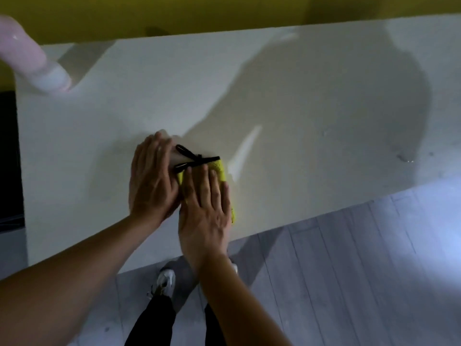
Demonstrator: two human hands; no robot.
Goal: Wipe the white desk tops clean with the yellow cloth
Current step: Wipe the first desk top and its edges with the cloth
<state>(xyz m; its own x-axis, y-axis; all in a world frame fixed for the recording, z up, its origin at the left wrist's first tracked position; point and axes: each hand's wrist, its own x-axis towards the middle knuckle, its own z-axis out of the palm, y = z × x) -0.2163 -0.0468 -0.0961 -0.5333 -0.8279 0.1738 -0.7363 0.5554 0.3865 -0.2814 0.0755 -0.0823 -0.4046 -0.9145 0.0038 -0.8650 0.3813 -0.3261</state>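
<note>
The yellow cloth (219, 169) lies folded on the white desk top (311, 108), near its front edge. A black trim or cord (192, 157) runs along the cloth's far end. My right hand (205, 208) presses flat on the cloth with straight fingers and covers most of it. My left hand (152, 178) rests beside it on the left, fingers straight, touching the cloth's left edge and the desk. Both hands lie close together.
A pink and white rounded object (37, 68) sits blurred at the desk's far left corner. A yellow wall (199, 13) rises behind the desk. Grey plank floor (349, 283) and my white shoe (164, 280) show below the front edge. Small specks (404, 158) mark the desk's right side.
</note>
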